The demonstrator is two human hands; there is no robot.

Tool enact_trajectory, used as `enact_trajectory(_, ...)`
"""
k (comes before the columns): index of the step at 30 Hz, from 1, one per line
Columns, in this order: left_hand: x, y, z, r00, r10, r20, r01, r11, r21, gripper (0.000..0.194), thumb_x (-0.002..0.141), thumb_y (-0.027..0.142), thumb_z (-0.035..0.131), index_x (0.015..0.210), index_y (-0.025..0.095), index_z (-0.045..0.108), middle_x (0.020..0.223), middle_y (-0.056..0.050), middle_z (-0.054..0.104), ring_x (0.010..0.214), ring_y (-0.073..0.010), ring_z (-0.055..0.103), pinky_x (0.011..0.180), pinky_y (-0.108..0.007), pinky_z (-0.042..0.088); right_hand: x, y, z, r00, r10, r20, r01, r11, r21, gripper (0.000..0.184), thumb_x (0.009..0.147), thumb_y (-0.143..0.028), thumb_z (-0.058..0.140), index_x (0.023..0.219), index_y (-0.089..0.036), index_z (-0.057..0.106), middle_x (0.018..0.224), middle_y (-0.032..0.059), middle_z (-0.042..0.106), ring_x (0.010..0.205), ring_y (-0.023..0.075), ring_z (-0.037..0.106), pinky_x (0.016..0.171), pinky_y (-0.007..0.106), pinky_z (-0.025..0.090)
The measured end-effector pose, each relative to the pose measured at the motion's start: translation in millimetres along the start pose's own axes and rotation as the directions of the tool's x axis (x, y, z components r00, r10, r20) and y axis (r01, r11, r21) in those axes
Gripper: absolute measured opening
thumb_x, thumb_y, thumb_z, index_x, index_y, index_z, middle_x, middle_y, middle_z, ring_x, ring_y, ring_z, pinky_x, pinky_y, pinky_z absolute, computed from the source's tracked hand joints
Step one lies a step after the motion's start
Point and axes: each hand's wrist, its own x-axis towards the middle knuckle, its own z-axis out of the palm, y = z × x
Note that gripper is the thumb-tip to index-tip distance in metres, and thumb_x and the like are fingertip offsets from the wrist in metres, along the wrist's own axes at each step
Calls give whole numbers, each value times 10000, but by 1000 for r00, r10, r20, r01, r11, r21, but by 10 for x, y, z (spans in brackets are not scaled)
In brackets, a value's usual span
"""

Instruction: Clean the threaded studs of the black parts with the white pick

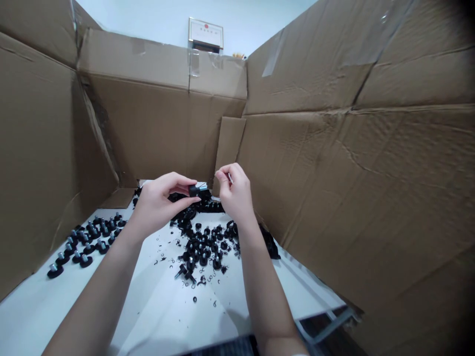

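Observation:
Above the middle of the white table, my left hand (158, 200) pinches a black screw-in foot (193, 190) between thumb and fingers. Its threaded metal stud points right, towards my other hand. My right hand (235, 192) is closed just to the right, apart from the stud. A bit of something thin and pale shows between its fingers, too little to name. Below both hands lies a loose heap of similar black feet (204, 249) with metal studs, among small black rings and scraps. At the left, several more feet (87, 237) stand in loose rows, studs up.
Tall cardboard walls (156, 123) enclose the white table (156, 316) at the back and both sides. Black parts (211, 206) are piled against the back. A dark bag-like thing (270, 243) lies by the right wall. A framed sheet (206, 33) hangs beyond.

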Motion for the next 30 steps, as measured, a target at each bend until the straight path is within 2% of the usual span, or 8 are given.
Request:
enact_trajectory(3, 9, 24, -29, 993, -49, -104, 39, 995, -91, 292, 712, 322, 803, 952, 189, 703, 951, -52, 733, 864, -176, 698, 838, -313, 596, -4, -30, -15, 1000, -8, -3, 8, 1000, -2, 185, 898, -189, 463, 715, -217, 458, 749, 18, 509, 699, 143, 474, 674, 284, 394)
enact_trajectory(5, 23, 13, -43, 981, -75, -177, 62, 995, -80, 284, 713, 314, 800, 943, 182, 697, 957, -50, 732, 860, -171, 697, 860, -323, 590, -7, -48, -33, 1000, -13, -19, 12, 1000, -13, 181, 901, -190, 463, 723, -220, 457, 753, 14, 509, 699, 142, 474, 672, 281, 392)
enact_trajectory(7, 37, -11, -53, 974, -92, -206, 87, 996, -35, 290, 711, 320, 800, 938, 175, 694, 947, -52, 731, 858, -176, 699, 878, -340, 585, -7, -50, -52, 999, -14, -49, 13, 1000, -25, 175, 905, -190, 461, 733, -220, 456, 760, 14, 507, 707, 142, 479, 674, 282, 392)
enact_trajectory(11, 44, -41, -60, 988, -102, -118, 106, 994, 31, 309, 720, 350, 791, 959, 176, 701, 927, -60, 732, 851, -190, 703, 868, -356, 587, 6, 4, -84, 993, -9, -120, 2, 998, -64, 169, 909, -198, 453, 741, -218, 456, 776, 20, 501, 721, 148, 487, 682, 294, 392)
enact_trajectory(15, 35, -21, -76, 994, -104, -33, 104, 994, -13, 302, 713, 348, 799, 950, 186, 705, 966, -67, 739, 873, -191, 705, 865, -347, 588, 29, 99, -100, 980, -8, -200, -15, 994, -113, 172, 898, -204, 461, 728, -225, 449, 766, 18, 501, 713, 148, 481, 676, 298, 393)
enact_trajectory(20, 47, -21, -179, 987, -145, -71, 131, 978, -164, 307, 666, 305, 832, 914, 187, 697, 941, -61, 750, 881, -196, 712, 859, -346, 598, 42, 178, -104, 960, -25, -280, -14, 991, -134, 163, 892, -198, 462, 732, -227, 453, 761, 17, 509, 723, 152, 489, 688, 304, 404)
enact_trajectory(24, 64, -49, -261, 980, -174, -96, 161, 979, -128, 287, 664, 287, 829, 908, 196, 709, 888, -49, 749, 836, -191, 715, 858, -353, 598, 49, 217, -137, 944, -22, -328, -34, 986, -165, 163, 894, -218, 469, 732, -226, 458, 756, 16, 510, 719, 155, 492, 686, 306, 408)
enact_trajectory(30, 64, -83, -282, 978, -189, -83, 177, 975, -134, 286, 644, 296, 842, 883, 211, 711, 937, -55, 760, 851, -195, 716, 849, -343, 601, 87, 315, -245, 911, 0, -412, -79, 981, -175, 167, 881, -233, 472, 715, -224, 453, 749, 18, 508, 711, 160, 489, 696, 322, 404)
